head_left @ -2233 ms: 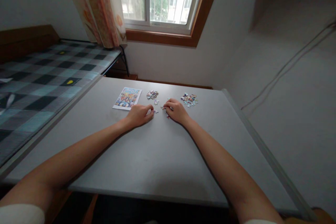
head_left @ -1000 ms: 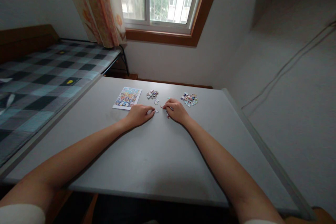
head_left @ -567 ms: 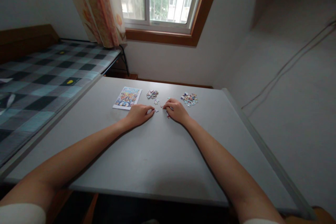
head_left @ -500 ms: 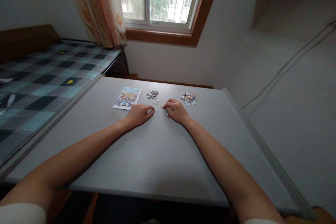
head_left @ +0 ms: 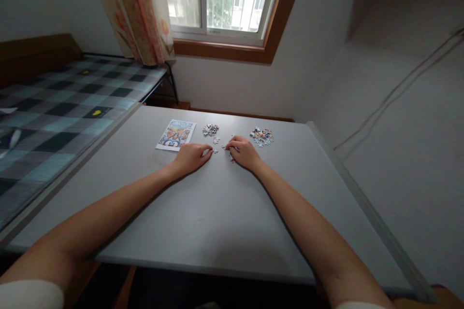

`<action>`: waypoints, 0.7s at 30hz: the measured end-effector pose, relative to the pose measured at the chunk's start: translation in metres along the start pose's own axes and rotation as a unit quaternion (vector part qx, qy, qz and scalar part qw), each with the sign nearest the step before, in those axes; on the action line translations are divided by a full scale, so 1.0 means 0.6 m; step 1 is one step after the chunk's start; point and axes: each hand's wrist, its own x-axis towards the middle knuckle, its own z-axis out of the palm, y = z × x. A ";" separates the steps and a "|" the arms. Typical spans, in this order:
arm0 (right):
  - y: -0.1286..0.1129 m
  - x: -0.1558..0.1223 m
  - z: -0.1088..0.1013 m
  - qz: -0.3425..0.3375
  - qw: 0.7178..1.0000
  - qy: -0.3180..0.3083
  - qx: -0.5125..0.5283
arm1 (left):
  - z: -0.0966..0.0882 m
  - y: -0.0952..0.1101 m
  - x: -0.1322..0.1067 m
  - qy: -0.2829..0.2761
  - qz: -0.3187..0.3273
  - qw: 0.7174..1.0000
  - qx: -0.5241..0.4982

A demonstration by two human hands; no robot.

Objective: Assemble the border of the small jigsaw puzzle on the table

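Note:
My left hand [head_left: 191, 157] rests on the table with thumb and forefinger pinched at a small pale jigsaw puzzle piece [head_left: 215, 151]. Across a narrow gap, my right hand [head_left: 244, 151] has its fingers curled together, its tips on another small puzzle piece [head_left: 224, 147]. More pieces [head_left: 232, 158] peek out under the right hand, partly hidden by it. Just beyond the hands lies a loose cluster of pieces [head_left: 216, 140]. A printed picture sheet [head_left: 176, 134] with a colourful cartoon scene lies flat beyond my left hand.
Farther back on the grey table [head_left: 203, 222] are a left pile of puzzle pieces [head_left: 210, 129] and a wider right pile [head_left: 261, 136]. A bed with a checked cover [head_left: 119, 91] adjoins the left side. A wall with a hanging cable [head_left: 395, 89] stands on the right.
My left fingers and the piece at their tips have shifted very slightly up and to the left. My right hand stays practically where it was.

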 end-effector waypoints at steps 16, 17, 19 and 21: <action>-0.004 0.002 -0.004 0.020 1.000 0.011 -0.012 | -0.001 -0.002 -0.001 0.030 0.001 1.000 -0.006; -0.006 0.002 -0.004 0.015 1.000 0.004 -0.009 | -0.002 -0.002 -0.001 0.030 0.000 1.000 -0.006; -0.008 0.002 -0.005 0.010 1.000 -0.005 -0.004 | -0.002 -0.001 -0.002 0.030 0.001 1.000 -0.007; -0.008 0.002 -0.005 0.008 1.000 -0.007 0.000 | -0.002 0.000 -0.002 0.030 0.000 1.000 -0.007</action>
